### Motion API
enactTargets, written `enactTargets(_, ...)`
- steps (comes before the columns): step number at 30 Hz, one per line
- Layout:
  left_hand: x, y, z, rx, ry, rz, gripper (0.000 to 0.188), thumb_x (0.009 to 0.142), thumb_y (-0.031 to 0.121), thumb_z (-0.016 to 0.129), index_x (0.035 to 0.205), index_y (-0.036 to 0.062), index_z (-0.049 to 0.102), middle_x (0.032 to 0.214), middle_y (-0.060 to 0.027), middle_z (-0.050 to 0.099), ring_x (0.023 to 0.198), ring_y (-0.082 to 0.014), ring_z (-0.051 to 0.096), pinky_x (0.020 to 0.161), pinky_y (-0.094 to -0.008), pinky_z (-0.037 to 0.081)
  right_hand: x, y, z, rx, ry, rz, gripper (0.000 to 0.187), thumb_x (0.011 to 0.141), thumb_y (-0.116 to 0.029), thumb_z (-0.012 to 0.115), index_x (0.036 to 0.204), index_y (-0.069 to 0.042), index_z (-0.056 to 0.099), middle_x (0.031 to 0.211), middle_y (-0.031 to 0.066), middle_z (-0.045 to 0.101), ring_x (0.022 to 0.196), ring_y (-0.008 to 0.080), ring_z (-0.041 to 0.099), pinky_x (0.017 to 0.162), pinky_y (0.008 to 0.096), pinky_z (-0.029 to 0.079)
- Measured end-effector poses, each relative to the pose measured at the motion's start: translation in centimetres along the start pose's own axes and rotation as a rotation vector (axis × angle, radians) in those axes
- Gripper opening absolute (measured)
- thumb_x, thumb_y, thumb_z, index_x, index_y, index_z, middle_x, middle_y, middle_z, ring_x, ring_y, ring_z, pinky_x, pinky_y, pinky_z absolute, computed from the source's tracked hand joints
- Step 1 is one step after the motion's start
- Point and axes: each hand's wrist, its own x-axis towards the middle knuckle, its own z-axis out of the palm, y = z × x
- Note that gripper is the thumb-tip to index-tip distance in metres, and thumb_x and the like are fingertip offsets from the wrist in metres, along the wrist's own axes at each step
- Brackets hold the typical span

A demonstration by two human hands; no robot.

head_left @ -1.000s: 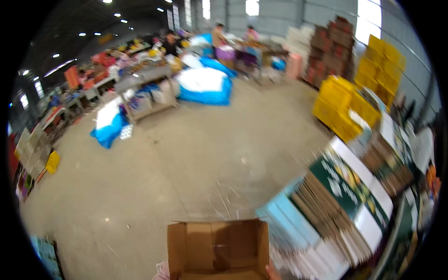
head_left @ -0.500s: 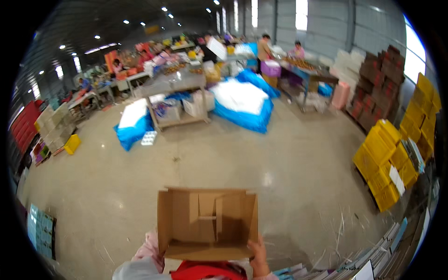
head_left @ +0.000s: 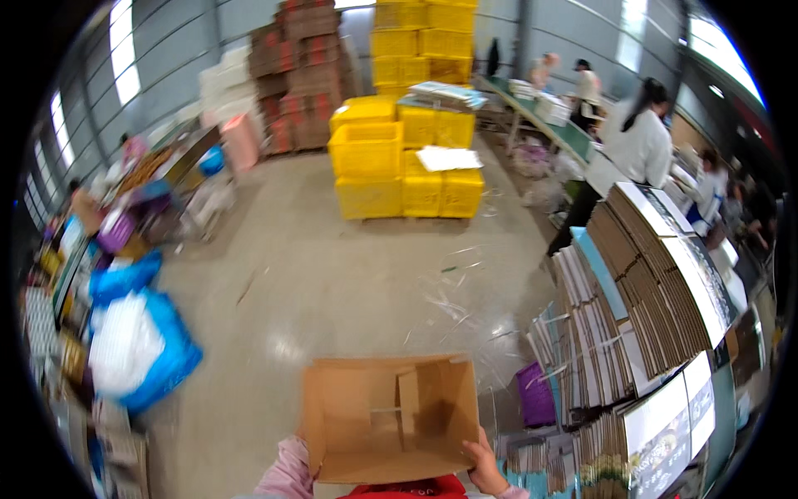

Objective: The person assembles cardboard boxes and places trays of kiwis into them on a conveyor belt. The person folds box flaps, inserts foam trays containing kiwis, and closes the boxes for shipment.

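An open, empty brown cardboard box (head_left: 349,407) is held up in front of me, its opening facing up so the inner walls and bottom flaps show. My right hand (head_left: 486,464) grips its right side near the lower corner, thumb over the edge. At the box's left side a pink sleeve (head_left: 285,470) leads to my left hand, which supports that side; its fingers are mostly hidden behind the cardboard. Just under the box's near edge shows some red cloth (head_left: 407,489) on my front.
To the right rise stacks of flat cardboard sheets (head_left: 640,283), with a purple crate (head_left: 536,395) beside them. Yellow crates (head_left: 366,195) stand ahead, brown cartons (head_left: 307,108) behind. A blue bag (head_left: 170,349) lies left. A person in white (head_left: 636,145) stands by a long table; scraps litter the floor.
My view has swung to the right: the yellow crates are now ahead and the cardboard stacks fill the right side. The box stays between my hands and has turned along with me.
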Motion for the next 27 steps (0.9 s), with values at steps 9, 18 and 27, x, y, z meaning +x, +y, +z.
enactTargets(9,23.0,20.2,3.6,0.128,-0.195,0.033,0.072,0.083,0.061,0.038,0.095,-0.0068,0.061,0.090,-0.0210,0.063,0.087,-0.0246,0.059,0.078,-0.0345,0.044,20.9,-8.7,1.5,0.228,0.247,-0.003,0.055,0.076,-0.004,0.052,0.129,-0.010,0.036,0.118,0.0091,0.049,0.109,0.0211,0.046,0.089,0.0337,0.039)
enactTargets(18,44.0,31.8,1.5,0.141,-0.051,-0.149,0.072,0.083,0.060,0.038,0.095,-0.0062,0.061,0.090,-0.0205,0.063,0.087,-0.0244,0.059,0.078,-0.0345,0.044,47.9,-19.2,5.3,0.047,0.135,-0.123,0.057,0.080,-0.002,0.050,0.133,-0.004,0.031,0.130,0.0085,0.041,0.120,0.0208,0.037,0.099,0.0307,0.030)
enactTargets(27,69.2,58.6,25.5,0.388,-0.499,0.127,0.071,0.084,0.060,0.038,0.095,-0.0057,0.062,0.090,-0.0200,0.063,0.087,-0.0242,0.059,0.078,-0.0344,0.044,59.1,-40.2,1.3,0.156,0.634,-0.219,0.058,0.076,-0.014,0.053,0.131,-0.014,0.034,0.116,0.0064,0.050,0.103,0.0184,0.049,0.080,0.0315,0.042)
